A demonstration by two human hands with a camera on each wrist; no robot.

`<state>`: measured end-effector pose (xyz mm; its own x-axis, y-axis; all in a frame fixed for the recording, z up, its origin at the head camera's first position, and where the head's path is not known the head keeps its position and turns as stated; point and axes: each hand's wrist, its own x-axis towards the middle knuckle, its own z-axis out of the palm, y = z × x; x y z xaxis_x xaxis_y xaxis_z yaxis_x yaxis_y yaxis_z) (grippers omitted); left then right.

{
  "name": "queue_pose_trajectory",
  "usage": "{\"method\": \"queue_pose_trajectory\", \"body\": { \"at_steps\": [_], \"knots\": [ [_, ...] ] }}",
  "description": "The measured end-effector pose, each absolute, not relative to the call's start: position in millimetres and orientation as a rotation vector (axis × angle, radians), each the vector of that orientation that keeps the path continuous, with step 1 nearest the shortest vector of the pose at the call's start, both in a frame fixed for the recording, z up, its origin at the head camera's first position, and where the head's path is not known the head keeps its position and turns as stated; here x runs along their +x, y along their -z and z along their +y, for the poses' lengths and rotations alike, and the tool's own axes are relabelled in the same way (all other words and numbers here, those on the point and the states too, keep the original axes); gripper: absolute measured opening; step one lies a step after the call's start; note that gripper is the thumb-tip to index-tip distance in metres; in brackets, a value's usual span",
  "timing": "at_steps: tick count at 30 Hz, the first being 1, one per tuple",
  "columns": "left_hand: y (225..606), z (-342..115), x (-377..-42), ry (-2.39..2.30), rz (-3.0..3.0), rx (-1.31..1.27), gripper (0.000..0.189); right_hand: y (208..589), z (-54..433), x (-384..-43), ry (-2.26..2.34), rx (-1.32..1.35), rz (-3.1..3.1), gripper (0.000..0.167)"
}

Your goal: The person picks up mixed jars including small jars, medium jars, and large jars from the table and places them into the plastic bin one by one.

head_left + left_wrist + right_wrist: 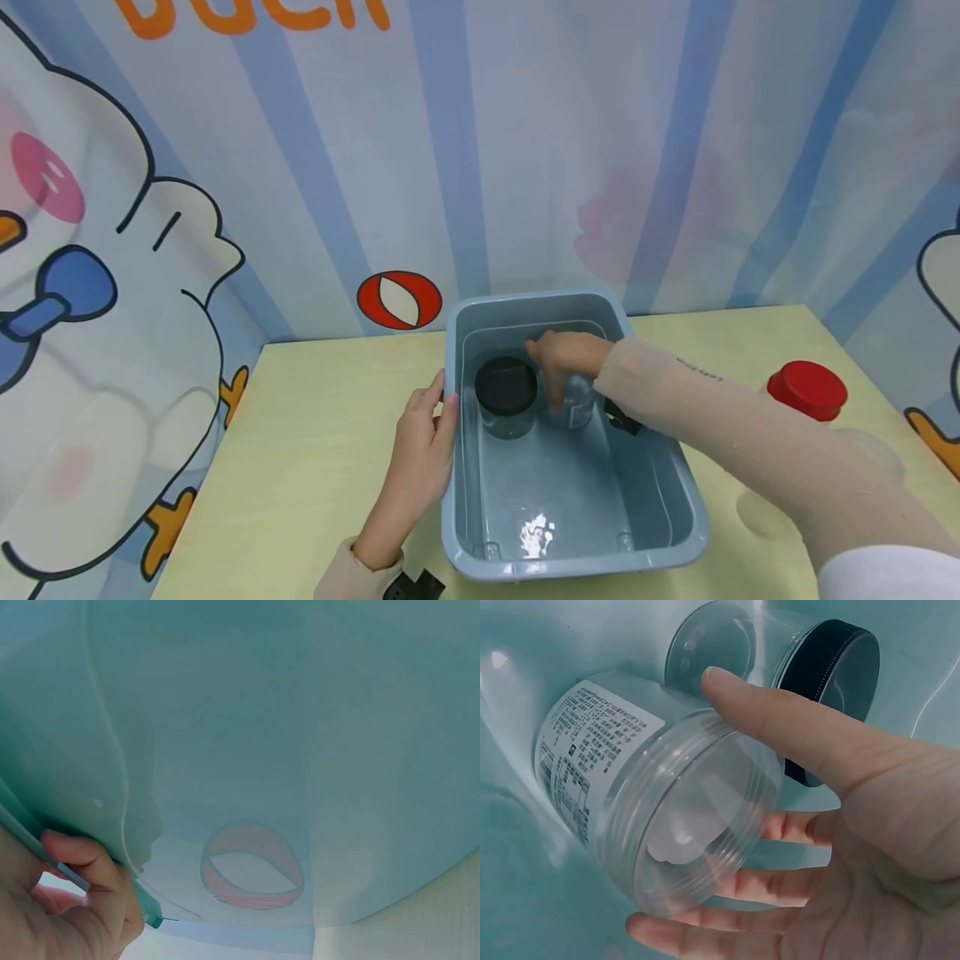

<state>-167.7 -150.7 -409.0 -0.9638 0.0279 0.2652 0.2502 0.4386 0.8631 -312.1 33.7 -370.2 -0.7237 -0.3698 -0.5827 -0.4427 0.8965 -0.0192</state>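
My left hand grips the left rim of a blue-grey plastic tub; the left wrist view shows the thumb and fingers about the rim. Inside the tub, my right hand holds a clear lidless jar near its mouth. In the right wrist view, the thumb lies along one side of the mouth and the fingers spread round the other. A printed white label covers part of that jar. Just left of it stands a clear jar with a black lid.
On the pale yellow table, a clear jar with a red lid stands right of the tub, partly hidden by my right sleeve. A round clear object lies nearer. A printed cartoon backdrop rises behind the table.
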Motion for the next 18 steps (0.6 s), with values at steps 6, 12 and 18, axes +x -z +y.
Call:
{"method": "queue_pose_trajectory", "body": {
  "at_steps": [6,12,18],
  "knots": [
    [408.7,-150.0,-168.3,1.537,-2.482,-0.24,0.049,372.5,33.6,-314.1,-0.178,-0.564,2.44,0.113],
    [409.2,-150.2,-168.1,1.539,-2.482,-0.246,0.049,374.2,33.1,-313.6,-0.179,-0.551,2.44,0.113],
    [408.6,-150.9,-167.5,1.528,-2.493,-0.233,0.048,370.0,34.4,-312.8,-0.17,-0.545,2.447,0.114]
  ]
}}
